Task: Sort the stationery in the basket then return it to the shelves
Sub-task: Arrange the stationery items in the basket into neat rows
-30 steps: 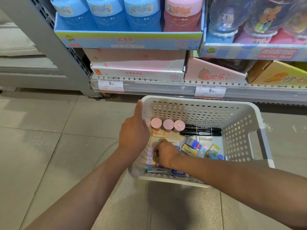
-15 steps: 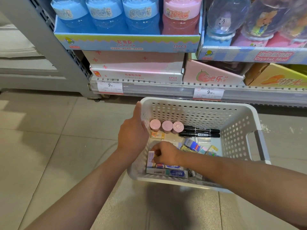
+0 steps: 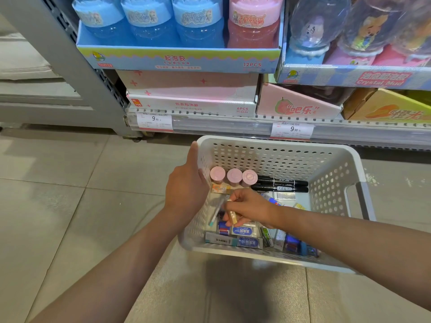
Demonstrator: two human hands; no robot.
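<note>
Sorting is under way inside the basket (image 3: 275, 157), which sits tilted just in front of the shelf (image 3: 233, 127). The left hand (image 3: 186, 190) grips the basket's left wall, thumb along the rim, fingers over the edge. The right hand (image 3: 249, 207) reaches in and pinches a small pale item (image 3: 232, 216), with a thin pen-like stick (image 3: 215, 214) just beside its fingers. Three pink caps (image 3: 234, 177) stand in a row at the far wall, touching two black markers (image 3: 279, 185); erasers (image 3: 242, 231) lie packed at the near wall. To do this step well, the person should probably lift only the pinched piece, keep the basket steady, and lay like beside like. What the pale item is cannot be told; the forearm hides several packets, and the shelf's upper part is cut off.
</note>
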